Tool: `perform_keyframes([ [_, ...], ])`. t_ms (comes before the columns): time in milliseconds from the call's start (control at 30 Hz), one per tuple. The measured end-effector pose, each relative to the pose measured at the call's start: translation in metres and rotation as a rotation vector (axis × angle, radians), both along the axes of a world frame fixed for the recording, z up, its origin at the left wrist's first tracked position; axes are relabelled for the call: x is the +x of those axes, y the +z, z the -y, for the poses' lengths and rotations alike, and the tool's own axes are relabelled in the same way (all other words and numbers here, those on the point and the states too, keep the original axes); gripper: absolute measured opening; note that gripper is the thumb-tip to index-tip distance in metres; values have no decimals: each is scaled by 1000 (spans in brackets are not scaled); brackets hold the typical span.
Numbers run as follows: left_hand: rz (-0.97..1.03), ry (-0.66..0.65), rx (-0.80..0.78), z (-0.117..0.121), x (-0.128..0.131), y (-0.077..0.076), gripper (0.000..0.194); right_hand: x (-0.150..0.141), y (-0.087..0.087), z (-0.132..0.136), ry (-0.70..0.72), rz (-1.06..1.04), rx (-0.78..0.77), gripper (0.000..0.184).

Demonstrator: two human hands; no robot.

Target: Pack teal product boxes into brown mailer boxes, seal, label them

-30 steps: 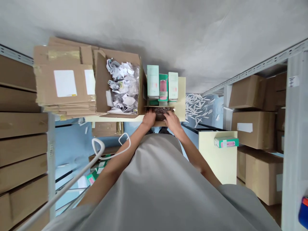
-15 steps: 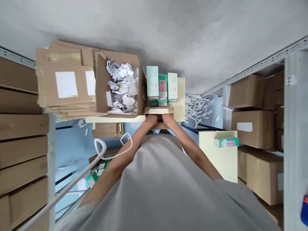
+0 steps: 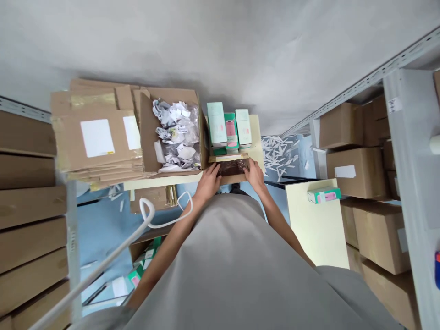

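A small cardboard box [image 3: 228, 179] with a dark, shiny upper face lies at the table's front edge, close to my body. My left hand [image 3: 208, 181] is at its left end, fingers bent over the edge. At the opposite end my right hand [image 3: 255, 175] grips the side, with the fingertips on the top edge. Just behind stand two pale green boxes, a left one [image 3: 216, 123] and a right one [image 3: 243, 128]. Between them is a green box with a pink front [image 3: 231, 130]. The undersides of both hands are hidden.
To the left, an open carton [image 3: 149, 137] holds crumpled paper [image 3: 177, 119], beside stacked flattened cardboard [image 3: 65, 133]. A white curved tube [image 3: 103, 263] crosses the lower left. At right are a cream tabletop [image 3: 316, 229], a green-and-pink box [image 3: 324, 195] and shelved cartons [image 3: 357, 172].
My hands have moved apart from the middle of the small box to its two ends. Its dark upper face now shows between them. The camera view has tilted slightly.
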State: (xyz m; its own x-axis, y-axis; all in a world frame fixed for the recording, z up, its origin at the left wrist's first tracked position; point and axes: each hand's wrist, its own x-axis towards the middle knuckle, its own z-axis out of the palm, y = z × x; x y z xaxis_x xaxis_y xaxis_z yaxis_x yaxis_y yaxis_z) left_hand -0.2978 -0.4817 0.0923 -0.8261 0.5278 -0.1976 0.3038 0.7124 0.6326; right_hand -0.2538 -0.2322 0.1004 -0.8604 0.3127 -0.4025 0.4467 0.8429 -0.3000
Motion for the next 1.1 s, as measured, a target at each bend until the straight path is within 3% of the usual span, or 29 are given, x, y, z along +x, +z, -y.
perform_keyframes([
  [100,1,-28,49,4,-1,-7,62,0,-7,5,-26,-2,-5,70],
  [233,-7,-98,116,1,-2,-11,70,22,-1,11,-80,21,3,83],
  [367,20,-249,171,-8,3,-8,84,77,10,20,-217,32,21,77],
  [500,74,-431,238,-34,21,-3,96,152,25,29,-425,67,38,74],
  [667,98,-706,239,-90,59,3,101,238,40,36,-665,68,27,76],
  [800,63,-887,225,-144,99,8,103,292,40,27,-832,52,25,85],
  [933,-14,-1026,233,-210,149,9,98,343,33,-8,-946,12,22,90],
  [1100,-45,-1141,224,-302,223,3,95,421,23,-76,-1048,-23,48,91],
])
